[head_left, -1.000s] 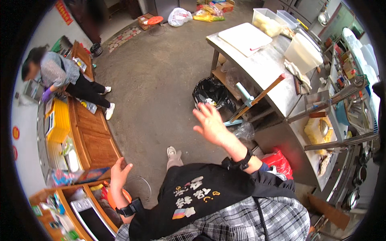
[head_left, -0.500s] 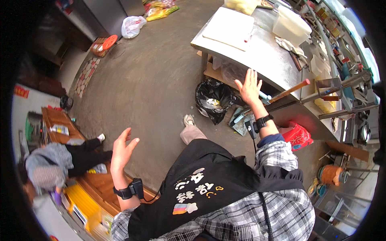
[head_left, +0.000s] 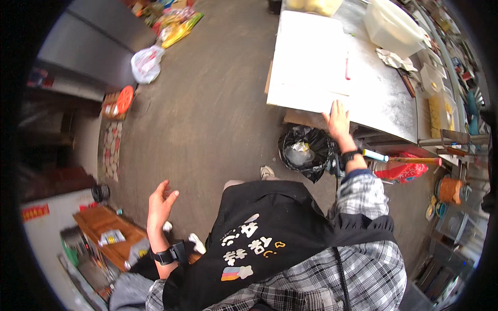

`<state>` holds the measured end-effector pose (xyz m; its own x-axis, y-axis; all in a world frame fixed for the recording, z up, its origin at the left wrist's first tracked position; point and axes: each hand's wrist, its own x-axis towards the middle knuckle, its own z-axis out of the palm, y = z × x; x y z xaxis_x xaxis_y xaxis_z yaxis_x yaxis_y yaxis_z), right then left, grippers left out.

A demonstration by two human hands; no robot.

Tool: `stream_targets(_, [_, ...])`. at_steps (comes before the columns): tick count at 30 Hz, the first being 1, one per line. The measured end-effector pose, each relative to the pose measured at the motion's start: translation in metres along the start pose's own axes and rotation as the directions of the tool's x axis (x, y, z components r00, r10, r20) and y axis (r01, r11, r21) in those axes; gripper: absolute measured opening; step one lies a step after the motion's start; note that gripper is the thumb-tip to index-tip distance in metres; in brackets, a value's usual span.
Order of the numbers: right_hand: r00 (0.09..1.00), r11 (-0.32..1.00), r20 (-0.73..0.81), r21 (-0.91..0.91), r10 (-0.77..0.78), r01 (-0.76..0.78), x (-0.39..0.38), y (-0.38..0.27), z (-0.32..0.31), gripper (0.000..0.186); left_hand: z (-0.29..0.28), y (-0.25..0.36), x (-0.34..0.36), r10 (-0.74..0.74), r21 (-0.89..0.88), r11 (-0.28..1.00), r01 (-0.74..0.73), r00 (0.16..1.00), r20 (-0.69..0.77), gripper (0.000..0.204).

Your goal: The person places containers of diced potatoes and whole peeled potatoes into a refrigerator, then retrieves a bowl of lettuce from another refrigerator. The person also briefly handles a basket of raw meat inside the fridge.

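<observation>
While the right hand lay flat and open, fingers spread, on the near edge of the large white cutting board, it gripped nothing. That board covered the near left corner of the steel worktable and overhung its edge slightly. Below the hand, on the concrete floor beside the table, stood a bin lined with a black bag, and pale crumpled scraps showed inside it. A red plastic bag sat under the table's near edge, its contents hidden. Toward the far right corner of the table rested a translucent white tub; what it held could not be told. Crumpled paper lay just beside it. The left hand hung empty over the floor, well apart from the table, fingers loosely curled and open, above a wooden cabinet. A knotted white bag lay on the floor far to the left.
</observation>
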<state>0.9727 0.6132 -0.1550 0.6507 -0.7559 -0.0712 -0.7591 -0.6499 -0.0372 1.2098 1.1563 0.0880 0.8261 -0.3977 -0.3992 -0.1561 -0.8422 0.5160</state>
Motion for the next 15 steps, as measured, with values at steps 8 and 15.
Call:
stream_targets(8, [0.929,0.937,-0.144,0.128,0.342,-0.325,-0.111,-0.036,-0.006,0.037,-0.044,0.070,0.236,0.290,0.038,0.950,-0.310,0.920,0.263,0.055])
stream_targets(15, [0.436,0.389,-0.200,0.828,0.878,-0.403,-0.047,-0.105,-0.085,0.013,-0.100,0.175,0.424,0.567,0.091,0.758,-0.645,0.722,0.397,0.055])
